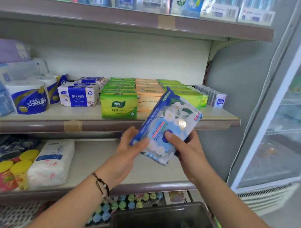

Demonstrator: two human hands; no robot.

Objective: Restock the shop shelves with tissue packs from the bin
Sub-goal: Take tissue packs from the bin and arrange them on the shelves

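Both hands are wrapped round one blue tissue pack [166, 128]: the left hand [130, 148] grips its lower left edge, the right hand [183, 147] clasps its lower right side with the thumb pressed on the front. The pack is held tilted, in the air, just before the front edge of the middle shelf [218, 118], near its right end. Rows of green packs [118, 104] and orange packs [147, 95] are already ranged there. This pack is not yet placed. The bin [163, 226] below looks nearly emptied, though its contents cannot be fully seen.
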